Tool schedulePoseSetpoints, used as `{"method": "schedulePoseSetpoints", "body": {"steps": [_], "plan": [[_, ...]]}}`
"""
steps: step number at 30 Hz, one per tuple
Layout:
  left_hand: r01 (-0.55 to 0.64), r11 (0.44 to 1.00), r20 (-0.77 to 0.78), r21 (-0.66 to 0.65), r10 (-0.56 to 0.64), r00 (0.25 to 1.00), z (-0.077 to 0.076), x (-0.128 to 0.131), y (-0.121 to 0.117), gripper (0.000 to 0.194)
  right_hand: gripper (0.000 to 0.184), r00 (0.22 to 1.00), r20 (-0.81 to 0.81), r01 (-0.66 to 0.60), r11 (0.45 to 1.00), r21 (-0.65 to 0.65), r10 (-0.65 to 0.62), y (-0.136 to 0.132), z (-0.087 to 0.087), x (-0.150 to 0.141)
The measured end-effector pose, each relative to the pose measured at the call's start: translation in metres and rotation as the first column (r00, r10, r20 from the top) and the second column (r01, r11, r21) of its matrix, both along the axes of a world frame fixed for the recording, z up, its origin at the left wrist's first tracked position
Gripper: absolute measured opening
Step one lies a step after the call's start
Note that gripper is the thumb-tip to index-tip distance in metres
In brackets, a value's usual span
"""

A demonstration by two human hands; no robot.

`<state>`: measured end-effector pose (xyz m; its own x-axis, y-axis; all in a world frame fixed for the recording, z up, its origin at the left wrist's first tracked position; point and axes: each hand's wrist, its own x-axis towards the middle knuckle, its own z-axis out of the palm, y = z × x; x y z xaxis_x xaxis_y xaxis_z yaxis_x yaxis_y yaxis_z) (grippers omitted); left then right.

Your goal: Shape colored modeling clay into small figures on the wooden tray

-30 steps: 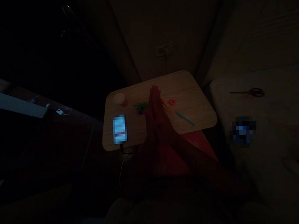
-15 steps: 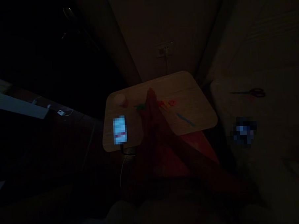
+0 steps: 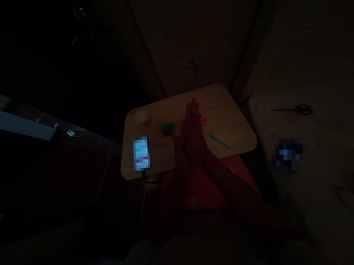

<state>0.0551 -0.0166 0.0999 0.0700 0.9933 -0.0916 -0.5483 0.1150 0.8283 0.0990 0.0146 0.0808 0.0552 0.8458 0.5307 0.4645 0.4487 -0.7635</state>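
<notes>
The scene is very dark. Over the small wooden table (image 3: 223, 107), my right hand (image 3: 196, 133) is held flat with its fingers stretched toward the wall. My left hand (image 3: 180, 150) lies against its palm, lower and to the left, with its fingers partly covered. Whether anything is between the palms is hidden. A green lump (image 3: 168, 128), maybe modelling clay, sits left of the hands. Just right of my right hand's fingers lies a small pinkish-red ring-shaped piece (image 3: 205, 120). A flat blue-green strip, like a plastic clay knife (image 3: 220, 141), rests near the right forearm.
A lidded tub (image 3: 141, 118) stands at the table's left, and a lit phone (image 3: 141, 153) with a cable lies nearer. Below the table is a red surface (image 3: 209, 189). On the pale surface to the right are scissors (image 3: 302, 110). A wall socket (image 3: 193, 59) holds a plug.
My hands have slid against each other: the right hand moved right and away from me, the left lower. The green lump is now uncovered, while red and orange pieces are mostly hidden behind the hands.
</notes>
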Motion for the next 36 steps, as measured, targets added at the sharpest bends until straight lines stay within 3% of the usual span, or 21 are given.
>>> {"method": "schedulePoseSetpoints", "body": {"steps": [3,7,10,14,18,21,24,26,31,36], "plan": [[0.107,0.994,0.112,-0.015,-0.105,0.988,-0.021,-0.009,-0.009,0.071,0.086,0.984,0.036,0.176,0.984,0.019,-0.176,0.016,-0.009,0.018],[0.059,0.998,0.120,-0.017,-0.056,0.991,-0.044,-0.008,-0.021,0.059,0.083,0.928,0.099,0.356,0.933,0.050,-0.359,0.024,-0.022,0.032],[-0.042,0.997,0.010,-0.060,0.042,0.999,-0.053,-0.007,-0.019,0.049,0.078,0.910,0.085,0.401,0.913,0.074,-0.407,0.024,-0.031,0.034],[-0.060,0.994,-0.032,-0.088,0.057,0.998,-0.054,-0.012,-0.006,0.045,0.076,0.916,0.021,0.397,0.914,0.082,-0.400,0.021,-0.032,0.037],[-0.036,0.996,0.053,-0.078,0.041,0.998,-0.052,-0.021,0.008,0.042,0.072,0.935,-0.143,0.333,0.942,0.048,-0.324,0.009,-0.027,0.052],[-0.067,0.992,0.071,-0.106,0.075,0.995,-0.051,-0.026,0.015,0.031,0.060,0.944,-0.284,0.144,0.984,-0.101,-0.167,-0.008,-0.024,0.064],[-0.081,0.992,0.068,-0.092,0.088,0.994,-0.050,-0.029,0.016,0.033,0.044,0.949,-0.314,-0.099,0.965,-0.244,0.018,-0.025,-0.021,0.068],[-0.045,0.996,0.050,-0.081,0.049,0.998,-0.048,-0.029,0.014,0.039,0.033,0.950,-0.299,-0.192,0.930,-0.315,0.095,-0.033,-0.018,0.065],[0.025,0.999,0.047,-0.047,-0.023,0.999,-0.046,-0.029,0.010,0.049,0.022,0.946,-0.305,-0.214,0.918,-0.332,0.110,-0.039,-0.015,0.054],[0.003,1.000,-0.030,0.000,-0.003,1.000,-0.046,-0.035,0.009,0.050,0.027,0.923,-0.374,-0.229,0.913,-0.339,0.093,-0.042,-0.017,0.052]]}}
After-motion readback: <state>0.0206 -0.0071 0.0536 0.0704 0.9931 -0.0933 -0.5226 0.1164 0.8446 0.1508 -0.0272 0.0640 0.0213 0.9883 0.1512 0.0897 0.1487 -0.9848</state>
